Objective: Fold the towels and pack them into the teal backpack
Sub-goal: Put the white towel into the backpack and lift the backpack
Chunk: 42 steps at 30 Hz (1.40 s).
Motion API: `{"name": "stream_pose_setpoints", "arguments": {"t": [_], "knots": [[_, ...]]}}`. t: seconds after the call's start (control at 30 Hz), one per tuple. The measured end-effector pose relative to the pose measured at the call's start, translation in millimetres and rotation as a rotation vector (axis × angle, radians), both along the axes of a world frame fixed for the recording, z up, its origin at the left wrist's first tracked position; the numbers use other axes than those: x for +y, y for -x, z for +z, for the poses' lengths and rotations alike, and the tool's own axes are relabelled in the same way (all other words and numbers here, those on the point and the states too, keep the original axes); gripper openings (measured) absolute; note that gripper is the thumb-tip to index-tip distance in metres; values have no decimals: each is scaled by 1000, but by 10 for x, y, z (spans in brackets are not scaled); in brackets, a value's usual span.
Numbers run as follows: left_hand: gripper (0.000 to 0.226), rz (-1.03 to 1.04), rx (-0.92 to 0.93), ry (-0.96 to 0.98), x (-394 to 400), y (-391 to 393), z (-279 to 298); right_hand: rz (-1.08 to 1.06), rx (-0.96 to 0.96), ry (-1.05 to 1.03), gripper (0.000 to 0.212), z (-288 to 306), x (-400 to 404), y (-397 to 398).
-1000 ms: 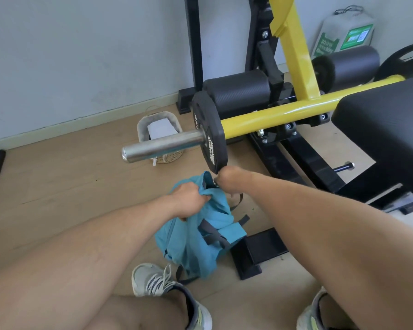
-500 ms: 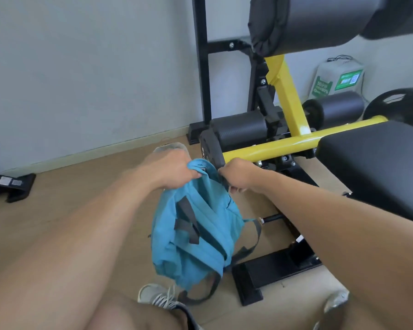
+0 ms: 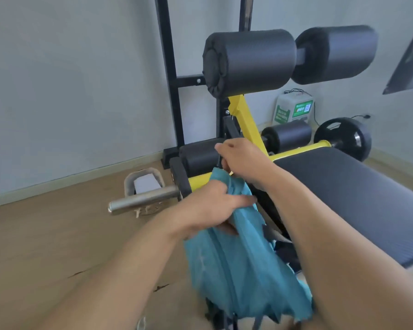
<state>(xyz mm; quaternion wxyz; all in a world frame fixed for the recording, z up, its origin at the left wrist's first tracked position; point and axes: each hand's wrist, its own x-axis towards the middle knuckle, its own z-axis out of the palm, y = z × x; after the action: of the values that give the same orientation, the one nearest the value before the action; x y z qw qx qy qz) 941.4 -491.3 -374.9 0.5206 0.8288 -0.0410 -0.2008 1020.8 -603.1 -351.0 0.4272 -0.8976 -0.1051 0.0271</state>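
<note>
The teal backpack hangs in the air in front of me, lifted off the wooden floor. My left hand grips the fabric near its top edge. Just above it, my right hand holds the bag's top by a dark loop or pull. The bag's lower part trails down toward my legs and is blurred. No towels can be made out for certain; a white folded item lies in a small grey basket on the floor by the wall.
A yellow and black exercise bench stands to the right, with a padded seat, foam rollers above, and a steel bar end sticking out left. A weight plate and a white and green box sit by the wall.
Both hands have lifted the backpack off the floor and brought it up and to the right, closer to me. The view has tilted upward, showing the upper foam rollers.
</note>
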Motion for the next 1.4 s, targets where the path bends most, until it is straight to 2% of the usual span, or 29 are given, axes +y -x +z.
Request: {"name": "stream_pose_setpoints", "arguments": {"t": [0.1, 0.23, 0.3, 0.37, 0.43, 0.5, 0.57, 0.63, 0.7, 0.77, 0.83, 0.87, 0.9, 0.97, 1.03, 1.13, 1.23, 1.4], "knots": [[30, 164, -81, 179, -224, -46, -213, -19, -12, 20, 36, -28, -140, 44], [67, 158, -175, 196, -465, -89, -375, -24, -99, 92, 44, -65, -229, 85], [59, 95, -183, 222, -547, -111, -369, -56, -172, 72, 42, -48, -269, 95], [29, -37, -127, 266, -583, -132, -337, -95, -241, 85, 38, -50, -309, 88], [39, -218, -74, 269, -524, -109, -253, -198, -272, 31, 42, -96, -359, 59], [40, -273, -80, 175, -381, -139, -198, -289, -296, -45, 46, -151, -401, 13], [22, -168, -171, 90, -190, -214, -134, -307, -329, -101, 48, -176, -437, -25], [11, 52, -327, 77, 29, -321, -95, -257, -380, -128, 49, -162, -461, -31], [24, 192, -425, 134, 204, -462, -137, -143, -411, -145, 47, -119, -453, 11], [34, 105, -417, 126, 242, -519, -210, -9, -421, -167, 43, -96, -410, 75], [21, -13, -343, 120, 206, -542, -286, 75, -409, -165, 42, -100, -370, 124], [8, -38, -346, 101, 182, -537, -291, 98, -397, -166, 42, -106, -364, 133], [8, -32, -389, 74, 166, -537, -288, 109, -384, -170, 42, -118, -369, 129], [24, 13, -475, 49, 167, -557, -320, 99, -346, -192, 40, -152, -417, 89], [29, 89, -504, 95, 179, -552, -342, 71, -292, -207, 41, -210, -503, 31], [31, 194, -511, 176, 219, -525, -383, 29, -199, -177, 44, -330, -638, -44], [33, 258, -535, 157, 303, -518, -428, -56, -168, -114, 48, -448, -752, -124], [36, 331, -527, 166, 482, -446, -522, -156, -64, -199, 49, -686, -709, -250]]}}
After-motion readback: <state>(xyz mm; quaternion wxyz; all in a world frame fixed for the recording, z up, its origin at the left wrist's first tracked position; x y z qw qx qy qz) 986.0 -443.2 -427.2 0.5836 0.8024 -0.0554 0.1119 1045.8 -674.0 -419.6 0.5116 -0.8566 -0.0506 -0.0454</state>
